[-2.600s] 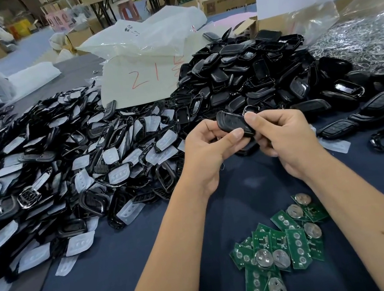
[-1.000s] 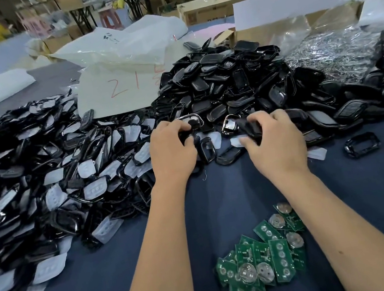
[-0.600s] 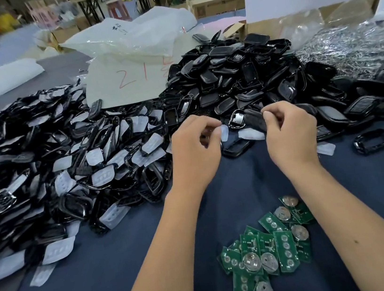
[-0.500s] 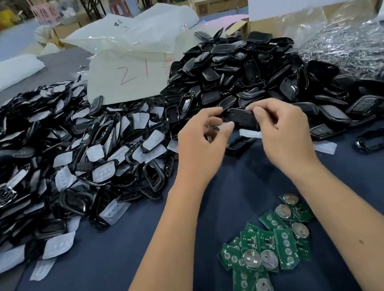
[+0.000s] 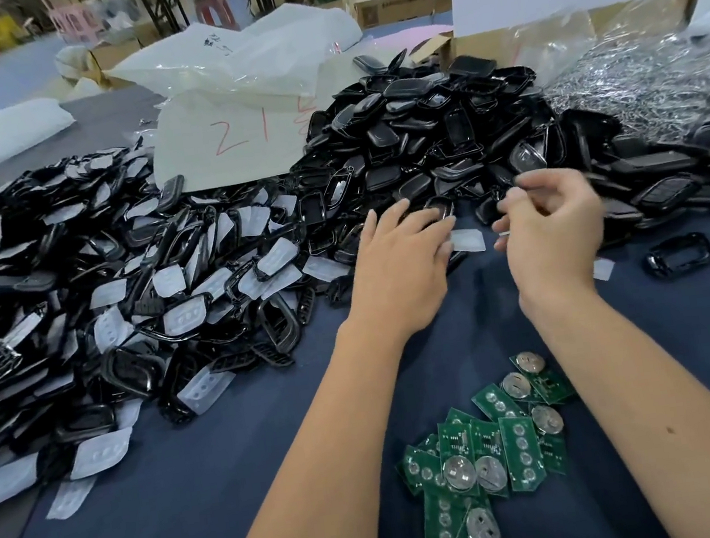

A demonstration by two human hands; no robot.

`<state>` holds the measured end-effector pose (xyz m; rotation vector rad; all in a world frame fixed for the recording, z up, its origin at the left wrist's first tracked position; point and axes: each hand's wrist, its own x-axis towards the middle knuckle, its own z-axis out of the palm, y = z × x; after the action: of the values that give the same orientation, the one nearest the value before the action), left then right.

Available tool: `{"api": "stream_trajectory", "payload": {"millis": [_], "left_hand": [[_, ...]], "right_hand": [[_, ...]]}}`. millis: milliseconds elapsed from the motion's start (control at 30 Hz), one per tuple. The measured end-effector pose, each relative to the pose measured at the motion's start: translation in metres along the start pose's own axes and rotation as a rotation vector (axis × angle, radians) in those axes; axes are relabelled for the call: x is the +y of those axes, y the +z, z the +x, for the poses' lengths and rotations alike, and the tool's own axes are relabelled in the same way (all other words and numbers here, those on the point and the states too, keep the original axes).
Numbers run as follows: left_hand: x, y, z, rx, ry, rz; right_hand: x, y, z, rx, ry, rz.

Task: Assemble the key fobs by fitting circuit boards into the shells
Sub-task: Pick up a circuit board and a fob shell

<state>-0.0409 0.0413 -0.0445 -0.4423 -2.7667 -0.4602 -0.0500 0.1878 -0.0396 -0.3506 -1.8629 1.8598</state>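
Your hands, the left hand [image 5: 402, 262] and right hand [image 5: 553, 231], sit side by side over the worktop [image 5: 238, 490], at the near edge of the shell pile [image 5: 431, 139]. The circuit boards [image 5: 484, 456] lie nearer you, between your forearms. A heap of frames and pads [image 5: 97, 296] spreads to your left, and one lone frame [image 5: 680, 256] lies to your right.

factory floor: shell heaps [image 5: 416, 132], cartons [image 5: 397, 0]
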Motion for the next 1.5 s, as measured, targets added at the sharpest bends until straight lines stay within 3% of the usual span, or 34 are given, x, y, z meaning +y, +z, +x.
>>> {"api": "stream_trajectory", "payload": {"millis": [67, 133, 267, 367, 467, 633, 833, 1033, 1133, 1267, 1333, 1500], "left_hand": [[-0.003, -0.003, -0.002, 0.098, 0.003, -0.037], [-0.01, -0.007, -0.003, 0.195, -0.017, -0.066], [-0.02, -0.009, -0.004, 0.203, -0.117, -0.135], [-0.022, -0.009, -0.003, 0.294, -0.171, -0.279], [-0.026, -0.015, -0.004, 0.458, -0.265, -0.403], [-0.034, -0.025, -0.008, 0.524, -0.392, -0.712], [-0.04, -0.034, -0.011, 0.487, -0.507, -0.944], [-0.05, -0.04, -0.012, 0.386, -0.61, -1.2], [-0.05, -0.039, -0.013, 0.378, -0.623, -1.241], [-0.042, -0.037, -0.01, 0.358, -0.615, -1.249], [-0.036, -0.034, -0.011, 0.335, -0.593, -1.235], [-0.017, -0.024, -0.012, 0.281, -0.619, -1.168]], "right_hand": [[-0.008, -0.004, 0.001, -0.258, -0.05, -0.087], [-0.018, -0.009, -0.002, -0.646, -0.088, -0.18], [-0.046, -0.012, -0.018, -1.421, -0.124, -0.622], [-0.066, -0.007, -0.032, -1.678, -0.137, -0.833], [-0.076, 0.002, -0.054, -1.759, -0.197, -0.974], [-0.087, 0.01, -0.076, -1.767, -0.247, -1.056], [-0.079, 0.019, -0.092, -1.83, -0.363, -1.087], [-0.062, 0.009, -0.047, -1.761, -0.171, -0.619], [-0.038, 0.004, -0.036, -1.541, 0.071, -0.233], [-0.01, 0.011, -0.03, -0.875, 0.155, 0.188], [-0.002, 0.011, -0.022, -0.636, 0.137, 0.281], [0.001, 0.009, -0.018, -0.406, 0.0, 0.275]]}}
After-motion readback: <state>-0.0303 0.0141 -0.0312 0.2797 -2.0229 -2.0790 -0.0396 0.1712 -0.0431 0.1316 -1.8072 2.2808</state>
